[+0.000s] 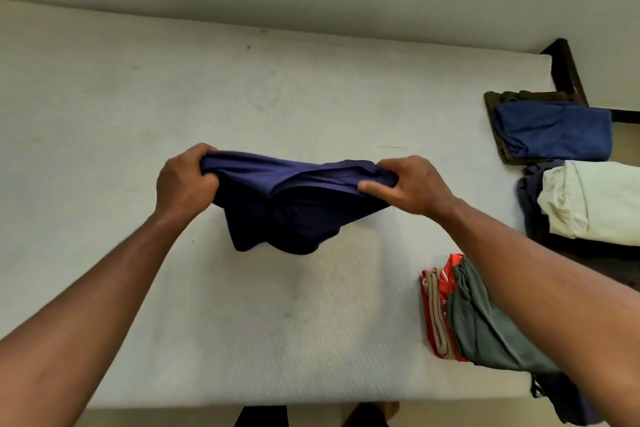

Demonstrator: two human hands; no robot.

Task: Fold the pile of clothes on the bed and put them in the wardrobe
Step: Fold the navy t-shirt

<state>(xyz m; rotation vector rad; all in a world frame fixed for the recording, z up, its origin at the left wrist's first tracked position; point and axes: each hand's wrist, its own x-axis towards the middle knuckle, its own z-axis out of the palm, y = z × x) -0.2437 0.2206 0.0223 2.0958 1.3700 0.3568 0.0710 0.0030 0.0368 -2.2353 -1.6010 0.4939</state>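
Observation:
A dark navy garment [291, 208] hangs just above the white mattress [173, 107], stretched between both hands. My left hand [183, 180] grips its left edge and my right hand [412, 184] grips its right edge, thumb on top. The lower part of the cloth droops toward the mattress. On the right lie folded stacks: a blue piece on a dark brown one [554, 130], a cream piece on dark cloth [592, 198], and a grey-green piece over red and tan ones [485, 319], partly hidden by my right forearm.
A pale wall runs along the far side of the mattress. A dark wooden bed frame corner [566, 69] shows at the upper right. More dark cloth [561, 399] hangs off the lower right edge. My feet [367, 414] stand at the near edge.

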